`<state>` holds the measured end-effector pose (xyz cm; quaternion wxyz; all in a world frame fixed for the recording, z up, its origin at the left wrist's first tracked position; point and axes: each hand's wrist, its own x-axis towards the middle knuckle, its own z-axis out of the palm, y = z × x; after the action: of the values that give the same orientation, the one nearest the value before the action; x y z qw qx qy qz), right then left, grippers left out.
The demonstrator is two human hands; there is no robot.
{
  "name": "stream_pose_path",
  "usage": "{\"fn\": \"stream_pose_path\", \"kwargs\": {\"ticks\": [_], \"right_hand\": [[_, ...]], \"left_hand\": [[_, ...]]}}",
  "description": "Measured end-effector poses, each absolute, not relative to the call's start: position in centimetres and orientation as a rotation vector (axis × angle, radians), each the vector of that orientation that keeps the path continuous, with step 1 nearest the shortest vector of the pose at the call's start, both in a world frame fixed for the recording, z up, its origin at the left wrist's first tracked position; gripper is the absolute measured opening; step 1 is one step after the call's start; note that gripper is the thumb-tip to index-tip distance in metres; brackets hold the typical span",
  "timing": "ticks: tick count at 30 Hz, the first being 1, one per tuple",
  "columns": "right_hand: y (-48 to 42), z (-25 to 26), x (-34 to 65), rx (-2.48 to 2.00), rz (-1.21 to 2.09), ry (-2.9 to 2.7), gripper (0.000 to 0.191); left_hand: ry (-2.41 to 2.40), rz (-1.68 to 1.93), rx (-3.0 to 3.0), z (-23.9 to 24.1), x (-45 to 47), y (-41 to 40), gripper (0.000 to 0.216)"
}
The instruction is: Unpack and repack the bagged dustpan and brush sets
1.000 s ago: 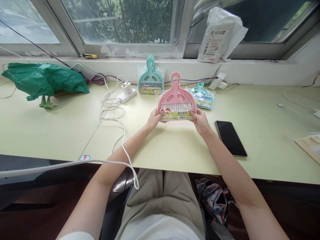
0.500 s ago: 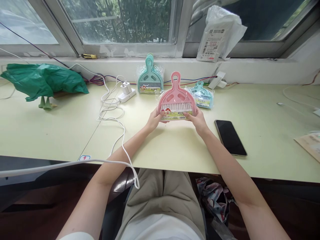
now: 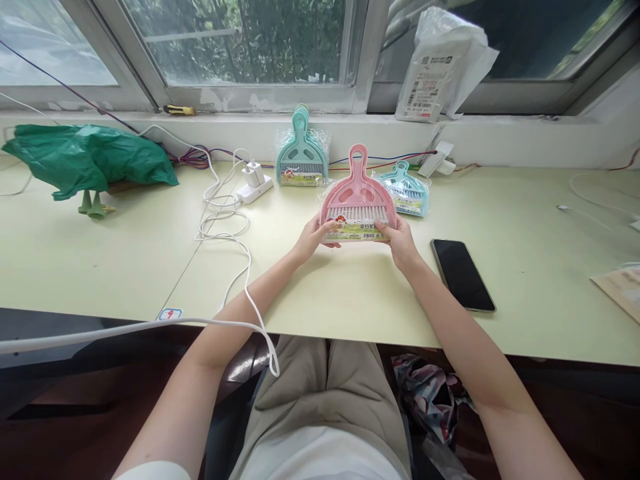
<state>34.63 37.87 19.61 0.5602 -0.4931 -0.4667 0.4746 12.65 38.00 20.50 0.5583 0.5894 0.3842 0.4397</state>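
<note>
Between my two hands is a pink dustpan and brush set (image 3: 359, 193) in clear wrap, upright with its handle pointing up and a printed label across the bottom. My left hand (image 3: 311, 239) grips its lower left edge, thumb on the label. My right hand (image 3: 403, 241) has hold of the lower right edge, its thumb also in front. Behind it to the left, a teal dustpan set (image 3: 302, 153) leans against the wall, with more teal ones behind it. Another teal dustpan set (image 3: 409, 190) lies behind on the right, partly covered by the pink one.
A phone (image 3: 463, 275) lies right of my right arm. White cables (image 3: 220, 230) and a power strip (image 3: 256, 189) are on the left, one cable crossing my left forearm. A green plastic bag (image 3: 90, 160) sits far left. A wrapped parcel (image 3: 433, 73) and a yellow cutter (image 3: 179, 110) rest on the sill.
The pink dustpan set and both hands have shifted slightly to the right in view. The grip stays the same.
</note>
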Motion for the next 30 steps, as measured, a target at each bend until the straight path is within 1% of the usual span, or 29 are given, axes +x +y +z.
{"fn": "stream_pose_path", "kwargs": {"ticks": [5,11,19,27,30], "right_hand": [[37.8,19.7,34.5,-1.143,1.089,-1.12,0.049],[37.5,20.1,34.1,-1.128,1.063,-1.149,0.045],[37.7,19.9,34.1,-1.12,1.071,-1.152,0.045],[37.9,19.6,34.3,-1.155,1.121,-1.132,0.049],[38.0,19.5,34.4,-1.162,1.161,-1.126,0.048]], "left_hand": [[0.919,1.052,1.426,20.4,12.6,38.0,0.058],[0.939,1.154,1.326,19.8,12.9,38.4,0.046],[0.933,1.145,1.292,19.6,12.7,38.6,0.042],[0.916,1.118,1.283,19.5,12.6,38.9,0.039],[0.921,1.114,1.277,19.5,12.6,39.0,0.038]]}}
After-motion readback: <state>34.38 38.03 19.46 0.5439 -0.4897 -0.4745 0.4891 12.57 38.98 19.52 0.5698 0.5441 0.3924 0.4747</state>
